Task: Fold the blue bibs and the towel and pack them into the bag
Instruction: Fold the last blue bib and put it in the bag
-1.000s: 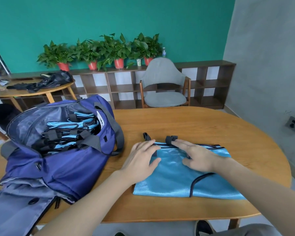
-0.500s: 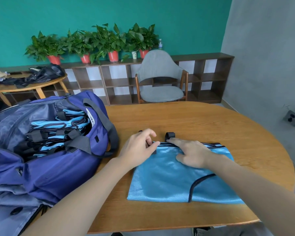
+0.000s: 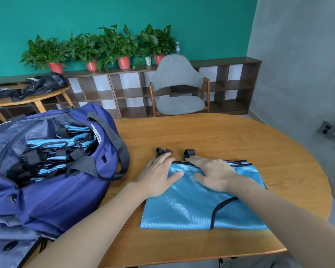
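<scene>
A light blue bib (image 3: pixel 193 207) with black trim lies folded flat on the wooden table (image 3: pixel 230 140). Its black straps (image 3: pixel 163 151) stick out past the far edge. My left hand (image 3: pixel 159 176) rests flat on the bib's far left corner, fingers spread. My right hand (image 3: pixel 215 174) presses flat on the far edge beside it, fingertips by a strap loop. Neither hand grips anything. To the left stands an open dark blue bag (image 3: pixel 52 171) holding several folded blue bibs (image 3: pixel 62 151). No towel is visible.
A grey chair (image 3: pixel 178 88) stands behind the table, in front of low wooden shelves (image 3: pixel 108 93) topped with potted plants (image 3: pixel 112 47). A second table (image 3: pixel 27 99) with dark cloth on it is at far left. Grey fabric (image 3: pixel 10 246) lies under the bag.
My left hand pinched the strap edge half a second ago; now it lies flat with fingers spread. The right hand has stayed pressed on the bib's far edge.
</scene>
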Demonstrator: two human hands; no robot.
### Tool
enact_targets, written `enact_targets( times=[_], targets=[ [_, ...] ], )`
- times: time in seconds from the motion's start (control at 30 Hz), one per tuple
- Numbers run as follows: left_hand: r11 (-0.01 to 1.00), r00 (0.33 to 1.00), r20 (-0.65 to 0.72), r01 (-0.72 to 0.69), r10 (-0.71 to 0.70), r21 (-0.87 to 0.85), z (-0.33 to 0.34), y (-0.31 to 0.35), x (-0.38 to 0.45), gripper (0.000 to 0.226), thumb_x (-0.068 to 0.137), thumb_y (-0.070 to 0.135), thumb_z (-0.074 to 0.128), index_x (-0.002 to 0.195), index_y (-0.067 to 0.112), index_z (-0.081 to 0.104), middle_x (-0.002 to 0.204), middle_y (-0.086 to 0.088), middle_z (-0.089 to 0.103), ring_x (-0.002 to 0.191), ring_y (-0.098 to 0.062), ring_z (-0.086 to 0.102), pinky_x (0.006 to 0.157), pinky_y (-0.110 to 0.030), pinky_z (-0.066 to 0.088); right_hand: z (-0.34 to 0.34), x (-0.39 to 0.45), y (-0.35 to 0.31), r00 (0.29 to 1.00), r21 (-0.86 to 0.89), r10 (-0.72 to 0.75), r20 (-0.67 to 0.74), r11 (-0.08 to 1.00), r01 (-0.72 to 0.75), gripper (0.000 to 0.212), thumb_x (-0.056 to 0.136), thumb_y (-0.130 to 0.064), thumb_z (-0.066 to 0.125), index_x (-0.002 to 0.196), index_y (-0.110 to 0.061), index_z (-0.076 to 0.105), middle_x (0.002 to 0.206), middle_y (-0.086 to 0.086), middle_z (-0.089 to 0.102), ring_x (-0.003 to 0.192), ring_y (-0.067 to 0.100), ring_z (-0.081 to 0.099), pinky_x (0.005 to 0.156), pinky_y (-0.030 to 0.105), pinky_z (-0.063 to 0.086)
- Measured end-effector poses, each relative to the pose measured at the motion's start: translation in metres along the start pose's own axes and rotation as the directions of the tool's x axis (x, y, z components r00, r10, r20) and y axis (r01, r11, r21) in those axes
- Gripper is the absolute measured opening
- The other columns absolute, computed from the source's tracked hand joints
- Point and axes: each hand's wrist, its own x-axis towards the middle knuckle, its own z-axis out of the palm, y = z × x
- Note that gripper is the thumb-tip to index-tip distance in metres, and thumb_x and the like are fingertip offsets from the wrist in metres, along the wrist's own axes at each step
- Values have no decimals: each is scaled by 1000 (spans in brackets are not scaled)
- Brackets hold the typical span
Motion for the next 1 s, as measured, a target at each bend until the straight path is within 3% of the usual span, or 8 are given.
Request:
enact_targets(
  times=[0.13,0.27,0.4,0.53,0.6,0.67,0.77,1.0],
  targets=[
    [978,994,68,-100,89,183,-8,-9,16,70,103,66,20,159,26,24,169,3,15,155,-12,8,127,-43,3,3,1,-5,998,-34,45,-40,998,-46,78,91,-80,31,158,-41,19,165,-20,18,146,14,37,113,35,38],
    [880,997,24,-70,67,469,-29,-11,48,62,108,54,18,162,25,12,170,-6,12,157,-21,0,125,-50,-5,10,7,-17,957,-75,265,-119,959,-275,77,96,-73,31,159,-30,21,166,-10,20,137,26,47,100,37,47],
    [948,989,-146,36,11,317,-31,15,39,56,110,35,29,162,23,11,171,-9,2,157,-24,-4,127,-49,0,9,1,-23,863,-91,465,-196,868,-489,71,100,-62,33,149,-10,34,152,6,42,122,31,58,82,37,47],
    [985,987,-158,59,-33,164,-13,36,2,55,109,35,34,160,19,22,170,-6,10,157,-21,4,127,-43,4,9,2,-10,846,-297,-42,-531,945,-139,31,95,-32,61,115,-8,61,129,3,61,78,27,71,49,30,44],
    [988,985,-150,109,-91,111,-2,45,-15,56,109,37,34,159,15,24,169,-8,12,157,-23,5,127,-41,4,10,13,1,812,-384,-336,-477,911,152,34,92,-28,64,121,-10,64,137,4,61,95,27,70,63,36,58],
    [981,979,-112,179,-170,72,10,53,-27,60,108,44,30,160,15,23,169,-11,13,157,-28,4,127,-42,4,8,24,7,912,-344,-334,-236,907,243,55,100,-51,47,145,-21,49,160,1,37,135,23,47,110,42,44],
    [970,974,-25,228,-226,80,20,54,-35,74,103,63,22,162,21,13,170,-12,6,157,-28,-4,126,-46,-1,10,28,13,991,-228,-115,-65,969,97,74,97,-73,19,160,-36,15,169,-10,-1,155,14,4,126,42,3],
    [994,996,-84,2,7,113,0,-5,15,62,106,55,35,158,22,33,167,-7,23,156,-19,12,127,-34,4,29,22,-5,865,-26,468,-180,877,-480,77,98,-69,12,162,-26,5,169,-7,-7,155,32,0,122,51,5]
  ],
)
